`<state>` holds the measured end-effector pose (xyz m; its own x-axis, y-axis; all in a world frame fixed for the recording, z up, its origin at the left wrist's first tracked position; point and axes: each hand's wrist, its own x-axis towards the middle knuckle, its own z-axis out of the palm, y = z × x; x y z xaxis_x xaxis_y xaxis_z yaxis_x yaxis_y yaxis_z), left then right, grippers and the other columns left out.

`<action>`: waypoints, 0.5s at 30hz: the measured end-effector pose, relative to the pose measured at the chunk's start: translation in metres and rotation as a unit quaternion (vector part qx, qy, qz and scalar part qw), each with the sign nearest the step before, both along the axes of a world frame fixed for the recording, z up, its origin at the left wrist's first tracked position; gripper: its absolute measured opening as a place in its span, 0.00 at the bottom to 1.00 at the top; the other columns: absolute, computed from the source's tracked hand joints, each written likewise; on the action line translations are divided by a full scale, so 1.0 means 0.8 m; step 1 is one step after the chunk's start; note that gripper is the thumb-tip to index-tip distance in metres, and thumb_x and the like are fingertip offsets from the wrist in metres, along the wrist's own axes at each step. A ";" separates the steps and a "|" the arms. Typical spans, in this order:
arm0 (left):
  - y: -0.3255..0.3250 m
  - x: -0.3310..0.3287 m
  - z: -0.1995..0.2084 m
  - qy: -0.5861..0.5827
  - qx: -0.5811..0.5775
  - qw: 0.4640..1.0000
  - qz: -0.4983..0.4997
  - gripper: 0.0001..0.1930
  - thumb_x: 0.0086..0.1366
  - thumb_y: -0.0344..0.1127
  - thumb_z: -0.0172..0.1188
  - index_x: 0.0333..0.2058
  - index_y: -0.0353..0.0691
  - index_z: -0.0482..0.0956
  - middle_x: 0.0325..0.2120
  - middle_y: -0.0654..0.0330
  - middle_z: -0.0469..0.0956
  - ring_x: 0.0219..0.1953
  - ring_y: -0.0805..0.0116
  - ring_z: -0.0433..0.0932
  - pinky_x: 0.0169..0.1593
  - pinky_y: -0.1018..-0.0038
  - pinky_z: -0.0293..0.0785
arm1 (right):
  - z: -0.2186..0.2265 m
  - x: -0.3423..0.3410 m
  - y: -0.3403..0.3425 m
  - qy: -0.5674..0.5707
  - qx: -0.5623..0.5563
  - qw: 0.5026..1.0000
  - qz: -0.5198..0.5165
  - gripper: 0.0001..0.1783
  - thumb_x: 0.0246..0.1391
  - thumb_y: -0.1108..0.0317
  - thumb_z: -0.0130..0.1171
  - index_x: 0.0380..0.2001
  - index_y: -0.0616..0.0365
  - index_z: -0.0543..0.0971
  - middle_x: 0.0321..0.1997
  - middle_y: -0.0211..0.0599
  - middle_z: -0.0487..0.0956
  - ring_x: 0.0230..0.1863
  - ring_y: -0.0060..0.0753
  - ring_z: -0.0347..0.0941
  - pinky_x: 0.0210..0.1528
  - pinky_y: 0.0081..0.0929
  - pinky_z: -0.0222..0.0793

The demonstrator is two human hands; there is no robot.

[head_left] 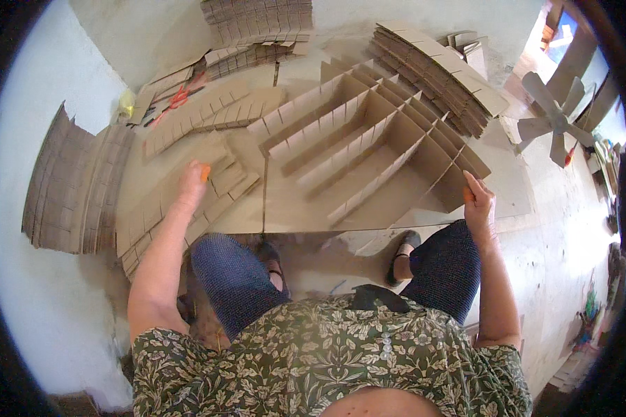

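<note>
A half-built cardboard divider grid (386, 128) stands on the work surface before me, its slotted strips crossing at the far right side. My right hand (478, 205) pinches the near right end of a cardboard strip (454, 191) in that grid. Over a pile of loose slotted cardboard strips (233, 177) at the left is my left hand (192, 184), its fingers drawn together; what lies in them, if anything, is hidden. Something orange shows at the fingers of each hand, like a finger cover.
Stacked slotted cardboard (431, 76) sits behind the grid, with another stack (257, 24) at the back and one against the left wall (69, 181). Red-handled scissors (179, 97) lie far left among strips. A fan (558, 121) stands at the right.
</note>
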<state>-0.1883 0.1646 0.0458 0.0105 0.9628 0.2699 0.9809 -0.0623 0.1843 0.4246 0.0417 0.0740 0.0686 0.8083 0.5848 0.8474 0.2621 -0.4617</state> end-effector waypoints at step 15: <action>-0.069 0.164 0.145 -0.051 0.291 0.933 -0.203 0.10 0.56 0.24 0.60 0.37 0.30 0.79 0.31 0.52 0.79 0.30 0.60 0.78 0.33 0.68 0.75 | 0.096 -0.139 -0.022 0.387 -0.177 0.887 0.181 0.18 0.60 0.64 0.51 0.47 0.68 0.75 0.39 0.40 0.80 0.40 0.26 0.76 0.42 0.24 0.73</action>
